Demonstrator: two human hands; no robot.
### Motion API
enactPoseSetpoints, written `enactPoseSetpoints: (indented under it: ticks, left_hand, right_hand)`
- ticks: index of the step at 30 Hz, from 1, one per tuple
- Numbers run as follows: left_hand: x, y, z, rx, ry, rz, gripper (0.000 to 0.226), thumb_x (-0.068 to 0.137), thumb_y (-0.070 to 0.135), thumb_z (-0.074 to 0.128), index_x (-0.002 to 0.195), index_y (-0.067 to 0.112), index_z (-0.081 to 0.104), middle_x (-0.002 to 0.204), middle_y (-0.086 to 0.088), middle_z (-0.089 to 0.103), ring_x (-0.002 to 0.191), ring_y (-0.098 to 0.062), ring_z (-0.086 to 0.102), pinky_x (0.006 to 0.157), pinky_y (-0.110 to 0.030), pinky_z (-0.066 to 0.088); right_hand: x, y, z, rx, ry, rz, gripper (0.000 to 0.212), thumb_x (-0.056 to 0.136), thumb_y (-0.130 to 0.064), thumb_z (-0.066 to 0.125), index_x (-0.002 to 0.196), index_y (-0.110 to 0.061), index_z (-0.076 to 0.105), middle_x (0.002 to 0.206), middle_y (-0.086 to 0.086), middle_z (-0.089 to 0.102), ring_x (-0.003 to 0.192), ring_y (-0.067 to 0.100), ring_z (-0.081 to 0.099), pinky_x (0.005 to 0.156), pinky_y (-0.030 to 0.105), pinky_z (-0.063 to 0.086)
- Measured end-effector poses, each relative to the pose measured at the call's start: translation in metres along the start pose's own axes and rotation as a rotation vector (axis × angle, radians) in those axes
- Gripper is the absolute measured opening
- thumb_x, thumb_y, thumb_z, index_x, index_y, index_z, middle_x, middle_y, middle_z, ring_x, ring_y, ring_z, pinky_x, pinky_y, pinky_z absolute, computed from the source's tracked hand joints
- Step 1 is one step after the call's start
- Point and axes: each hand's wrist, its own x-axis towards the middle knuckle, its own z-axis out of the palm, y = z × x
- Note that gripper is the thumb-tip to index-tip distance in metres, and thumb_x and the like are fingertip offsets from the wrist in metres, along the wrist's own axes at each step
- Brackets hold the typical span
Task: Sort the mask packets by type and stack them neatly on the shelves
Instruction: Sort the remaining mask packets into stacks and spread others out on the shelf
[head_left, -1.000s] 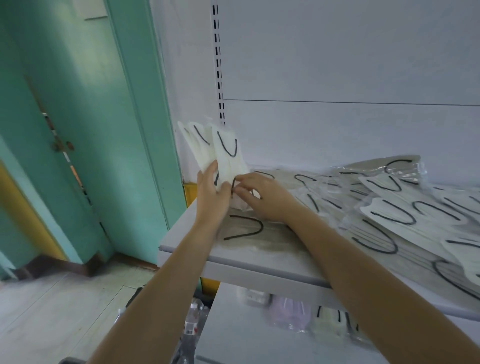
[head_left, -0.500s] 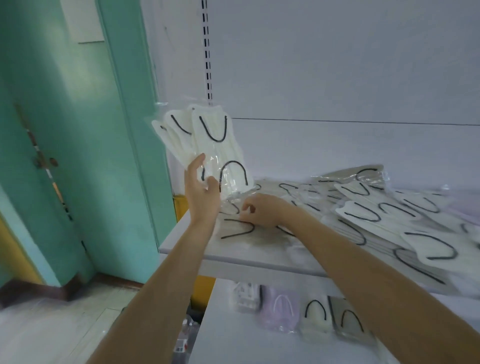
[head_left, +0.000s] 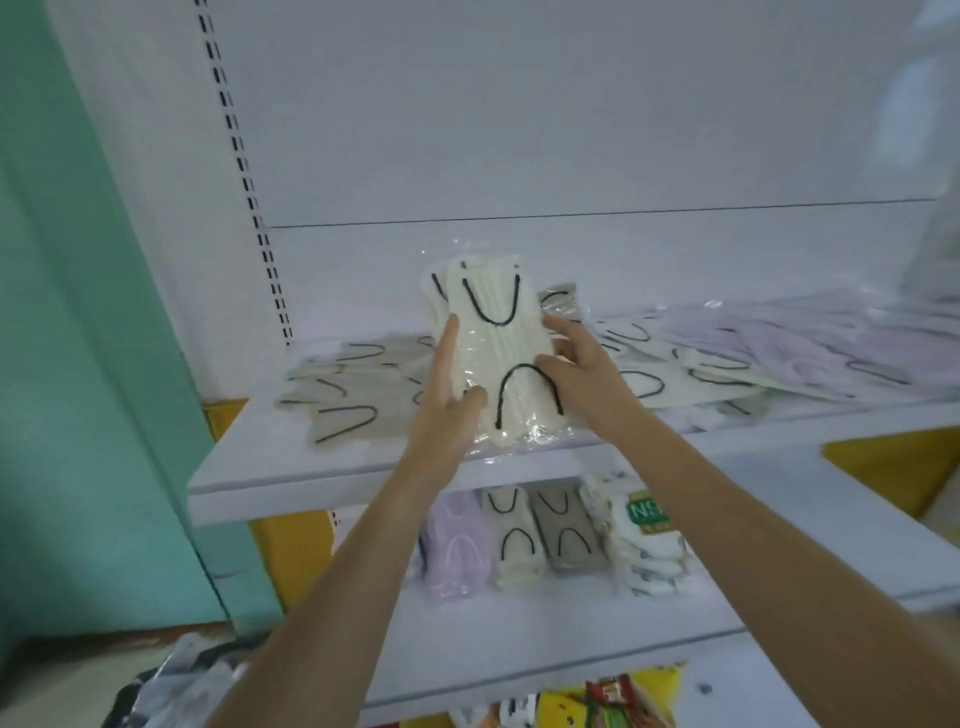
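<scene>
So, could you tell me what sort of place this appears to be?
Probably a small shop: white metal shelves on a slotted upright strip, clear-wrapped cream mask packets among piles of stock, and what look like bright snack packets lower down.

Cream mask packets (head_left: 496, 358) between left hand (head_left: 441, 410) and right hand (head_left: 584, 376), at upper shelf (head_left: 260, 457).

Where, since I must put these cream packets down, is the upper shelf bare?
Bare: the upper shelf's front-left corner, before the grey packets, and the lower shelf in front of its stacks. Crowded: grey through purple packets behind.
</scene>
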Motion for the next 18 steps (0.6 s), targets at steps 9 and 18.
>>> enactPoseSetpoints:
  ticks: [9,18]
  left_hand:
    - [0.001,-0.001,0.071,0.119,0.046,-0.189,0.057,0.089,0.001,0.039,0.138,0.030,0.043,0.137,-0.005,0.050,0.057,-0.005,0.055,0.057,-0.018,0.046]
    - [0.004,0.003,0.094,0.116,0.232,-0.270,0.048,0.093,0.008,0.042,0.136,0.029,0.047,0.118,0.003,0.056,0.063,-0.009,0.059,0.060,-0.022,0.048]
  right_hand:
    - [0.007,0.036,-0.098,-1.249,0.019,0.277,0.076,0.086,-0.064,0.044,0.138,-0.009,0.036,0.141,0.015,0.039,0.134,0.034,0.029,0.104,0.044,0.029]
    - [0.014,0.051,-0.126,-0.535,0.171,-0.125,0.034,0.101,-0.030,0.035,0.118,-0.012,0.057,0.105,0.002,0.060,0.097,0.018,0.053,0.074,0.024,0.034]
